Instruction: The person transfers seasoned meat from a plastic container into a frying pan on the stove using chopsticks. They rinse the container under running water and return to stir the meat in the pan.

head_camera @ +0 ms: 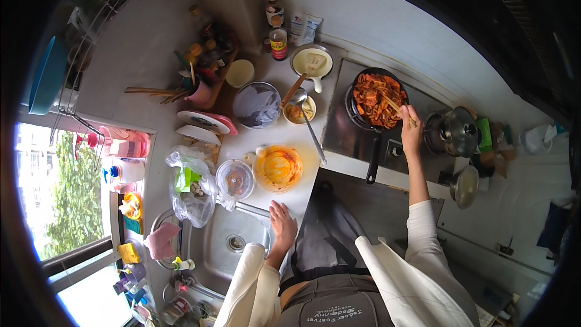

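My right hand (pixel 411 129) grips wooden chopsticks (pixel 391 103), whose tips reach into a heap of red-sauced food (pixel 376 95). The food fills a black frying pan (pixel 405 85) on the left burner, its black handle (pixel 374 159) pointing towards me. My left hand (pixel 283 226) holds nothing and rests on the counter (pixel 297 202) beside the sink's rim. Just beyond its fingers stands a plastic tub (pixel 278 169) smeared with orange-red sauce. A round clear plastic container (pixel 234 180) sits left of the tub.
A steel ladle (pixel 313 134) lies across a small bowl (pixel 305 116), its handle near the counter edge. Behind, a wooden-handled spatula (pixel 295 91) rests on a cream pan (pixel 299 61). The sink (pixel 213 250) is at left; a lidded pot (pixel 459 131) occupies the right burner.
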`<action>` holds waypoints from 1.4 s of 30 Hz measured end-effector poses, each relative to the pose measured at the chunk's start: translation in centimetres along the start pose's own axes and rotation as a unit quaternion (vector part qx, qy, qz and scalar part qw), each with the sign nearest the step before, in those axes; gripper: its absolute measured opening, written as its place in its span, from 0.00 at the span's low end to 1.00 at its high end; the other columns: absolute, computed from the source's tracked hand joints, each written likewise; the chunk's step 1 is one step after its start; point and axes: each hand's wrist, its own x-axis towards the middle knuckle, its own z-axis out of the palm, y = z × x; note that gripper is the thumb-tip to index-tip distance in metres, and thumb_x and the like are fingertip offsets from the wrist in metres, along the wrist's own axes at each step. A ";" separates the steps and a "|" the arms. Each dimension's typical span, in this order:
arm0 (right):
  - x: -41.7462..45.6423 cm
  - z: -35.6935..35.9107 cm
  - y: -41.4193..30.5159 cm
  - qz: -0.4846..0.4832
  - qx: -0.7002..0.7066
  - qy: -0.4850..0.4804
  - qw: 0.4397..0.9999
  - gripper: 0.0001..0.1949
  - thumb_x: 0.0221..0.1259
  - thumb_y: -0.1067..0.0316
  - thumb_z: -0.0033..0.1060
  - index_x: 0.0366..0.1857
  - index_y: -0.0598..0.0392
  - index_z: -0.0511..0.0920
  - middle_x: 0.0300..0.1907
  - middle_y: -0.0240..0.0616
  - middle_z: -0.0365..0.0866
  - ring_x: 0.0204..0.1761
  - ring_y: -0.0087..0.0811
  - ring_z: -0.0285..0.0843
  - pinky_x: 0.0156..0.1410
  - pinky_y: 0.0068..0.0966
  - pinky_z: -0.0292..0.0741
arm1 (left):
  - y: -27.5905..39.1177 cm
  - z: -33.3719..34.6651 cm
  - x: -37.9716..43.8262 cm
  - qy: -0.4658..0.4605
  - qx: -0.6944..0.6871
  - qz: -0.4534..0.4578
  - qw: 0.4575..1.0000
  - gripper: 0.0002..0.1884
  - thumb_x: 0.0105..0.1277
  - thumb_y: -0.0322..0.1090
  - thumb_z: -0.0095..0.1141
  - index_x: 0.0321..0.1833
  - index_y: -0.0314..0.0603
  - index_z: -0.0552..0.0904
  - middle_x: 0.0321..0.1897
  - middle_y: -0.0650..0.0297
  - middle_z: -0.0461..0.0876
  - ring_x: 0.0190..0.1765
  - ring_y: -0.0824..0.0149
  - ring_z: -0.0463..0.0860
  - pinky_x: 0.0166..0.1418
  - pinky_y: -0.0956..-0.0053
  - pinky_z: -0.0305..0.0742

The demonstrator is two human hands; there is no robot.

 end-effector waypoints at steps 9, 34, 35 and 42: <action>-1.8 -1.5 -4.3 -0.008 -0.005 0.067 0.998 0.17 0.83 0.60 0.50 0.37 0.63 0.77 0.33 0.45 0.87 0.36 0.39 0.89 0.44 0.33 0.80 | -4.3 -4.7 4.2 0.035 -0.438 -0.054 0.896 0.17 0.76 0.42 0.54 0.62 0.44 0.84 0.57 0.48 0.85 0.52 0.53 0.88 0.55 0.62 0.82; -10.4 -1.8 -9.1 0.022 0.094 0.113 0.989 0.14 0.83 0.62 0.42 0.40 0.59 0.74 0.44 0.41 0.72 0.49 0.38 0.73 0.57 0.34 0.69 | -2.9 -5.9 4.1 0.022 -0.779 -0.110 0.617 0.09 0.83 0.42 0.51 0.51 0.46 0.73 0.52 0.65 0.77 0.56 0.65 0.83 0.59 0.63 0.85; -10.3 -1.6 -11.3 -0.032 0.029 0.067 0.997 0.12 0.82 0.64 0.43 0.41 0.59 0.75 0.47 0.44 0.72 0.51 0.41 0.73 0.58 0.36 0.70 | -2.9 -6.1 3.6 0.013 -0.788 -0.107 0.606 0.08 0.83 0.41 0.50 0.50 0.46 0.72 0.52 0.65 0.77 0.56 0.65 0.83 0.59 0.62 0.85; -11.4 6.1 -20.4 -0.250 0.033 -0.212 0.944 0.10 0.62 0.84 0.53 0.43 0.57 0.78 0.42 0.43 0.75 0.47 0.46 0.77 0.54 0.39 0.74 | -6.1 -5.4 -3.0 -0.025 -0.832 -0.072 0.549 0.08 0.85 0.42 0.45 0.50 0.47 0.72 0.77 0.62 0.69 0.70 0.56 0.78 0.65 0.53 0.83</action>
